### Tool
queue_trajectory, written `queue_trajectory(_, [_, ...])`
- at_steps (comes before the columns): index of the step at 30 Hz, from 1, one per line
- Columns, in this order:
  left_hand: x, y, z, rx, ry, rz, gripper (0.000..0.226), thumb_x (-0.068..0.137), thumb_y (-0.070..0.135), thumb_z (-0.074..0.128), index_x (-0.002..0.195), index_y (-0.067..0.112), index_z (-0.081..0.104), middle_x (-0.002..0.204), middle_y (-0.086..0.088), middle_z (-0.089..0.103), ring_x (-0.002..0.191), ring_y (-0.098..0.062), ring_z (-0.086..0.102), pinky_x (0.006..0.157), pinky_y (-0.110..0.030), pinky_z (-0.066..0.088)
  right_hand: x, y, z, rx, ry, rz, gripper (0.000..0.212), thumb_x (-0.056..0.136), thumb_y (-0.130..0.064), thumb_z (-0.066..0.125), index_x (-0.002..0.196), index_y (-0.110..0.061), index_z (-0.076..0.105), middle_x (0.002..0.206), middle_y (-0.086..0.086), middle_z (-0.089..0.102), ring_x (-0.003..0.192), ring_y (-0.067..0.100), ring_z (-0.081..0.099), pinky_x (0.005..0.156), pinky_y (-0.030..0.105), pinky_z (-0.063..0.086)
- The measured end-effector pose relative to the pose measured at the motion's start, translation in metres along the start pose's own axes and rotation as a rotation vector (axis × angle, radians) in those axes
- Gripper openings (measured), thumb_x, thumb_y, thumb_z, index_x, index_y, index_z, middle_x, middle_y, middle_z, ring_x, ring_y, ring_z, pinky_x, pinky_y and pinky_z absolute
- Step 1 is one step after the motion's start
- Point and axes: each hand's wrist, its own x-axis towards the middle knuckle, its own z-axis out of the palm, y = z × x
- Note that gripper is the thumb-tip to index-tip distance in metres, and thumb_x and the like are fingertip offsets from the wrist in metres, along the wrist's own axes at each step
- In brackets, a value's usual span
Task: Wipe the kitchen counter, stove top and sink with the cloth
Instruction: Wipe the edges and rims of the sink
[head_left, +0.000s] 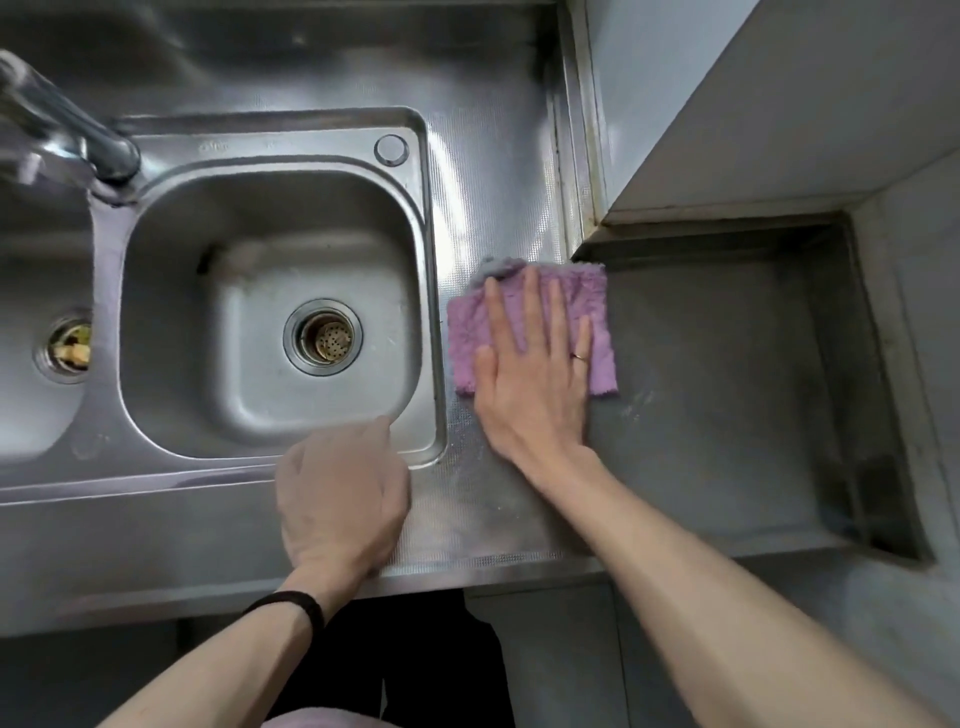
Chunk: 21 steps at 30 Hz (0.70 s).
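My right hand (535, 364) lies flat with fingers spread on the purple cloth (530, 332), which sits on the counter (488, 208) just right of the sink (270, 312). My left hand (340, 499) is curled loosely on the counter edge, holding nothing. I think the counter wipe is under way; the sink looks not done, and I see no stove top.

The light is soft and rather dim, cool grey. Pale glare lies on the steel worktop (488, 171) behind the sink (270, 312). The left hand (340, 499) is blurred, the tap (62, 124) out of focus. Straight edges bend near the corners.
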Motion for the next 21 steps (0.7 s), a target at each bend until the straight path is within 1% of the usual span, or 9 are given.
queue_trajectory(4, [0.002,0.001,0.0,0.006,-0.013,0.001,0.048,0.093,0.04,0.036,0.125,0.029,0.07,0.107,0.003,0.074,0.103,-0.029,0.064,0.099,-0.045,0.038,0.036,-0.005,-0.004,0.025,0.007,-0.025,0.065,0.107,-0.049,0.027,0.166,-0.038,0.001,0.176,0.003,-0.009,0.162,0.021,-0.01,0.13,0.05,-0.006])
queue_trajectory(7, [-0.001,-0.001,0.0,0.019,-0.028,0.007,0.046,0.094,0.039,0.035,0.125,0.03,0.068,0.107,0.004,0.073,0.102,-0.029,0.063,0.098,-0.045,0.038,0.025,-0.006,-0.001,0.044,0.013,-0.01,0.065,0.107,-0.049,0.026,0.167,-0.036,0.002,0.176,0.005,-0.007,0.162,0.022,-0.009,0.13,0.053,-0.002])
queue_trajectory(9, [-0.002,-0.001,-0.001,0.023,-0.031,0.009,0.046,0.094,0.039,0.035,0.125,0.03,0.068,0.107,0.004,0.073,0.102,-0.029,0.063,0.098,-0.045,0.038,-0.008,-0.009,0.004,0.061,0.026,-0.014,0.062,0.109,-0.047,0.023,0.167,-0.034,0.004,0.176,0.005,-0.006,0.162,0.022,-0.009,0.13,0.054,0.002])
queue_trajectory(11, [-0.002,-0.002,-0.001,0.018,-0.028,0.008,0.045,0.094,0.039,0.035,0.124,0.031,0.068,0.106,0.005,0.073,0.102,-0.028,0.063,0.098,-0.045,0.039,-0.063,-0.01,0.015,0.056,0.051,-0.03,0.059,0.111,-0.044,0.023,0.167,-0.031,0.009,0.176,0.007,-0.001,0.163,0.024,-0.004,0.13,0.053,0.007])
queue_trajectory(14, [-0.001,-0.001,0.001,-0.002,0.016,0.001,0.043,0.093,0.038,0.039,0.123,0.031,0.069,0.103,0.006,0.073,0.1,-0.026,0.063,0.097,-0.044,0.038,-0.162,-0.005,0.035,0.016,0.047,-0.079,0.059,0.109,-0.039,0.029,0.166,-0.028,0.02,0.175,0.01,0.011,0.162,0.028,0.011,0.128,0.054,0.016])
queue_trajectory(16, [-0.001,-0.001,0.002,-0.008,0.029,0.0,0.042,0.092,0.037,0.04,0.123,0.031,0.068,0.102,0.007,0.072,0.1,-0.025,0.062,0.098,-0.044,0.038,-0.205,0.003,0.041,-0.024,0.01,-0.09,0.062,0.104,-0.037,0.038,0.165,-0.028,0.028,0.173,0.011,0.019,0.16,0.03,0.02,0.123,0.057,0.023])
queue_trajectory(18, [-0.001,-0.002,0.004,-0.014,0.035,0.002,0.04,0.092,0.037,0.042,0.121,0.031,0.068,0.101,0.007,0.072,0.1,-0.025,0.062,0.098,-0.044,0.038,-0.215,0.005,0.04,-0.035,-0.028,-0.09,0.065,0.099,-0.037,0.043,0.163,-0.028,0.033,0.171,0.013,0.025,0.158,0.031,0.024,0.119,0.059,0.027])
queue_trajectory(20, [-0.002,-0.002,0.005,-0.018,0.041,0.006,0.038,0.091,0.036,0.044,0.119,0.03,0.069,0.1,0.007,0.072,0.099,-0.025,0.062,0.097,-0.045,0.039,-0.198,0.001,0.036,-0.005,-0.039,-0.086,0.064,0.099,-0.039,0.042,0.161,-0.028,0.036,0.171,0.013,0.025,0.159,0.03,0.022,0.122,0.058,0.024])
queue_trajectory(21, [-0.002,-0.002,0.005,-0.02,0.042,0.007,0.037,0.091,0.035,0.044,0.118,0.03,0.069,0.099,0.006,0.072,0.098,-0.025,0.062,0.097,-0.045,0.039,-0.183,-0.002,0.032,0.014,-0.039,-0.098,0.063,0.101,-0.041,0.04,0.162,-0.028,0.034,0.172,0.012,0.023,0.16,0.029,0.019,0.124,0.056,0.02])
